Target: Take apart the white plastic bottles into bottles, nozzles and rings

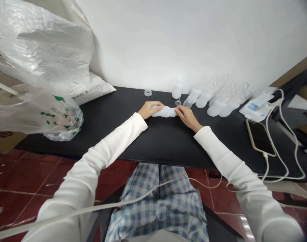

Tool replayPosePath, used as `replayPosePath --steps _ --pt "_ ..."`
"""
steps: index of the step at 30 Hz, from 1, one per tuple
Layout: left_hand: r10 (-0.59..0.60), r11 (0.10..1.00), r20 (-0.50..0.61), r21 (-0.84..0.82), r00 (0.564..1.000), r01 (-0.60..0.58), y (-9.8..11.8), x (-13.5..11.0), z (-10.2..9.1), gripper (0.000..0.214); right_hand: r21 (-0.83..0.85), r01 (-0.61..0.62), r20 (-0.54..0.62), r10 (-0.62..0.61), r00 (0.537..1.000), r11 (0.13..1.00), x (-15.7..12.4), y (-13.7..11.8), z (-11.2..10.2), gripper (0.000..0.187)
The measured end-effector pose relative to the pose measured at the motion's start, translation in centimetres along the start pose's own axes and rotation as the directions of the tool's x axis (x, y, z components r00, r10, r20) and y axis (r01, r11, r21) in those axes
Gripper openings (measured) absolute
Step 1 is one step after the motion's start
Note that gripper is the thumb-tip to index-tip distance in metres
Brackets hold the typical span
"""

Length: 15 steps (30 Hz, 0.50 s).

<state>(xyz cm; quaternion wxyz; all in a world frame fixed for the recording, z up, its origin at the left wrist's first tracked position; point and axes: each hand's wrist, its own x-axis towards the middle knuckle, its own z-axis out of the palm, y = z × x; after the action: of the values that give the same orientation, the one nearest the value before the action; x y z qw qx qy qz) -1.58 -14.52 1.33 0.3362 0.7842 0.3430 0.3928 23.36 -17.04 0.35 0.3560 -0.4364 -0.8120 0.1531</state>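
A translucent white baby bottle (pixel 163 112) lies on its side between my two hands, just over the black table. My left hand (pixel 150 109) is closed around its base end. At the neck end, the fingers of my right hand (pixel 187 117) pinch the bottle; exactly what they grip there is partly hidden. Just beyond my right hand are a clear nipple (pixel 178 102) and a clear cap (pixel 187 102). A single bottle (pixel 177 90) stands near the wall behind them. Further left, a clear ring (pixel 148 93) rests on the table.
Several bottles with clear domed tops (pixel 228 101) lie in a group at the right. Beyond them are a white package (pixel 257 107), a charging phone (pixel 261 137) and loose white cables (pixel 282 134). A large plastic sack (pixel 55 43) and a printed plastic bag (pixel 55 116) occupy the left.
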Motion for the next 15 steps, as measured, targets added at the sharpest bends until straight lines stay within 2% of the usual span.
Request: replayPosePath --steps 3,6,9,11,15 --pt "0.003 1.000 -0.009 -0.015 1.000 -0.003 -0.07 0.06 -0.04 0.042 0.039 0.010 0.002 -0.010 1.000 0.999 -0.07 0.33 0.12 0.040" --pt "-0.012 1.000 -0.033 -0.018 0.999 0.012 -0.19 0.14 -0.08 0.041 0.050 0.079 -0.034 -0.077 0.996 0.996 -0.13 0.70 0.31 0.038" --pt "-0.029 1.000 -0.065 -0.007 0.997 0.029 -0.29 0.20 -0.05 0.040 -0.022 0.208 -0.077 -0.210 0.975 0.978 -0.12 0.63 0.47 0.035" --pt "-0.042 0.999 -0.080 0.004 0.996 0.043 -0.34 0.22 -0.02 0.041 -0.104 0.287 -0.080 -0.296 0.952 0.952 -0.10 0.32 0.53 0.025" --pt "-0.056 0.998 -0.093 0.002 0.994 0.056 -0.45 0.21 -0.11 0.043 -0.208 0.369 -0.066 -0.390 0.919 0.906 -0.09 -0.22 0.64 0.010"
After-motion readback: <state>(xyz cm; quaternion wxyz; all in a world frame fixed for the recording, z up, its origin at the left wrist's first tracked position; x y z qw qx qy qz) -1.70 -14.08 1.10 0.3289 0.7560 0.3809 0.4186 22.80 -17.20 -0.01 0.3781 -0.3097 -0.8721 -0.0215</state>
